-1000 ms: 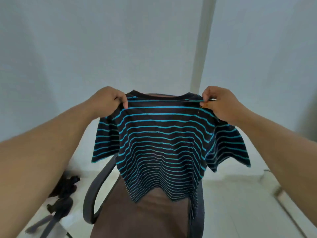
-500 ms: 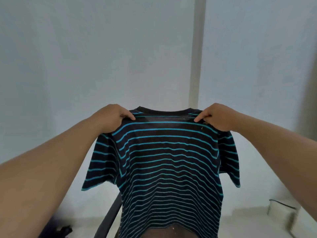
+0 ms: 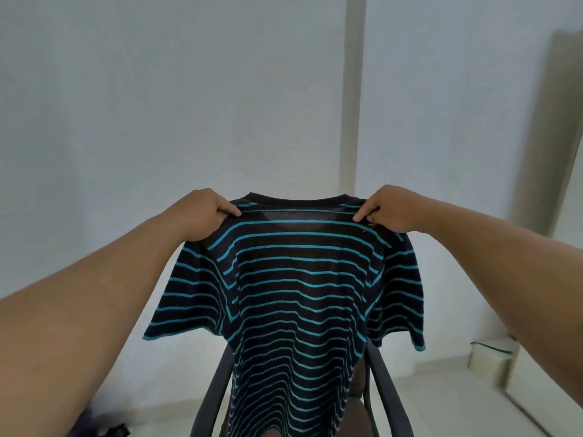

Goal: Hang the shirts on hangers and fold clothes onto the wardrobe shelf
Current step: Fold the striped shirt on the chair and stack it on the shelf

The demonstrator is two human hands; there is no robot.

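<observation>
Two hands, left (image 3: 202,212) and right (image 3: 389,208), are pinched shut on the shirt (image 3: 293,294) shoulders; below the grips it hangs free, so both should be kept level.

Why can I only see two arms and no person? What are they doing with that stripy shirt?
The camera sits on the person's head and looks forward and down, so you see what they see: just their own arms, no face or body. There is only this one view.

The left hand and the right hand each pinch one shoulder of the striped T-shirt. It is black with blue stripes, and it hangs in the air, spread flat between both hands, each grip closed on the cloth.

Behind and below the shirt is a chair with dark armrests. Something dark lies on the floor at the lower left, too unclear to name. A pale box stands by the wall on the right.

No hanger or wardrobe shows here.
</observation>
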